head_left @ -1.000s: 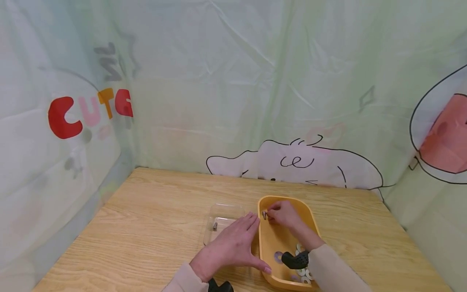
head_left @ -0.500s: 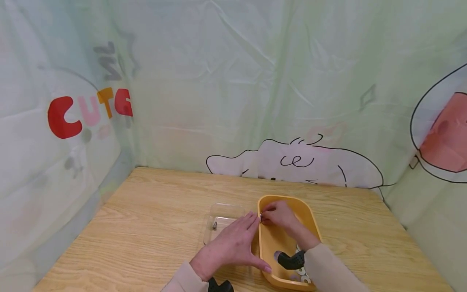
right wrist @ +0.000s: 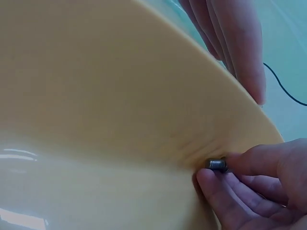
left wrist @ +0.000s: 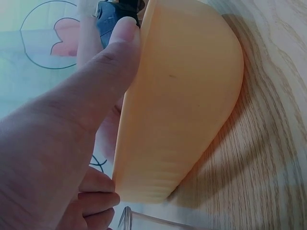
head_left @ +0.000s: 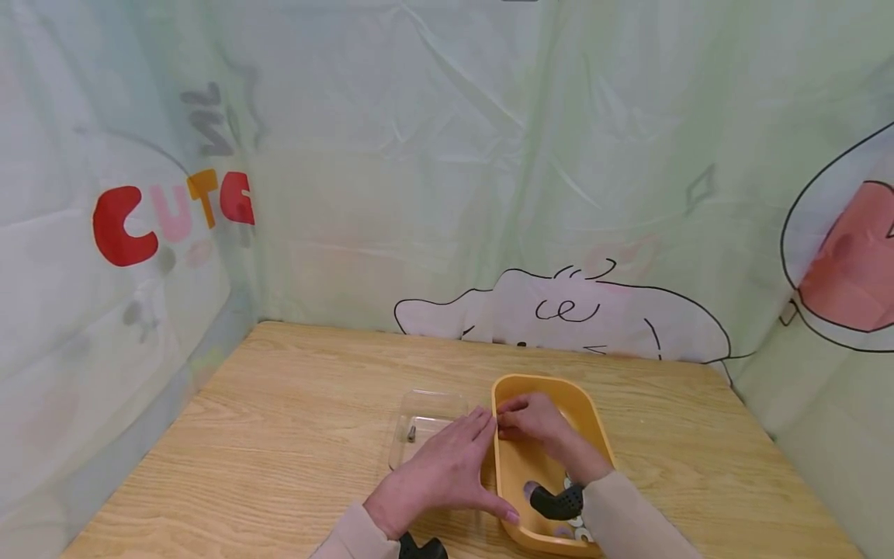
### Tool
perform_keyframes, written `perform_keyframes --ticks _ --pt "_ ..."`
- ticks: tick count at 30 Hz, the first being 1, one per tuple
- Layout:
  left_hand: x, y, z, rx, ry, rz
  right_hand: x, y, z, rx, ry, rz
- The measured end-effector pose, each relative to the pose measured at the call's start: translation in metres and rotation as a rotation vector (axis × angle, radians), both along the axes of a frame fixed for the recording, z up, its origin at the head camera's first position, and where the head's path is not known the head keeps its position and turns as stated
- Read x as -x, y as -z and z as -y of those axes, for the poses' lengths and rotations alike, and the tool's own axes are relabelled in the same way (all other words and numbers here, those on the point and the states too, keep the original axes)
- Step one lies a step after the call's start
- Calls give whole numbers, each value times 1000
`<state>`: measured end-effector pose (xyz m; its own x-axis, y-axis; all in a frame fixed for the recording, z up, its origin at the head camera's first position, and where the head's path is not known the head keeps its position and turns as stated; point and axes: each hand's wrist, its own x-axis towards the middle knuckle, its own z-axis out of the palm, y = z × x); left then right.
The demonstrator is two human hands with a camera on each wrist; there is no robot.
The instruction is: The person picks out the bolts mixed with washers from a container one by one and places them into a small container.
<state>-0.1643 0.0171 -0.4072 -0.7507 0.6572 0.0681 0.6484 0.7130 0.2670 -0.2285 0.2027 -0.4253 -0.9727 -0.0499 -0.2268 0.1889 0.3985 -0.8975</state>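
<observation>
My right hand (head_left: 536,421) reaches into the far left corner of an orange tray (head_left: 514,458). Thumb and fingers pinch a small threaded metal screw (right wrist: 217,164) against the corner, as the right wrist view shows; in the head view the fingers hide it. My left hand (head_left: 450,467) rests along the tray's left rim, its fingers nearly straight and its thumb spread toward the near end. In the left wrist view that thumb lies over the rim beside the tray's outer wall (left wrist: 182,96).
Left of the tray stands a clear plastic box (head_left: 426,397), partly behind my left hand, with another small metal screw (head_left: 411,433) inside. Several white washers (head_left: 581,534) lie at the tray's near end, under my right wrist and its black camera (head_left: 559,503).
My right hand has shifted slightly left to the tray's left wall, and the screw seen beside its fingertips is now hidden in the head view. The left hand stays where it was.
</observation>
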Motion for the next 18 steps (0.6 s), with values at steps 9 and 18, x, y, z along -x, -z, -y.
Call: perform_keyframes --ticks 9,18 --pt "-2 2 -2 -5 -6 -41 -3 3 -10 139 -94 12" --pt "-2 0 0 -20 -10 -6 -5 -10 -16 164 -125 11"
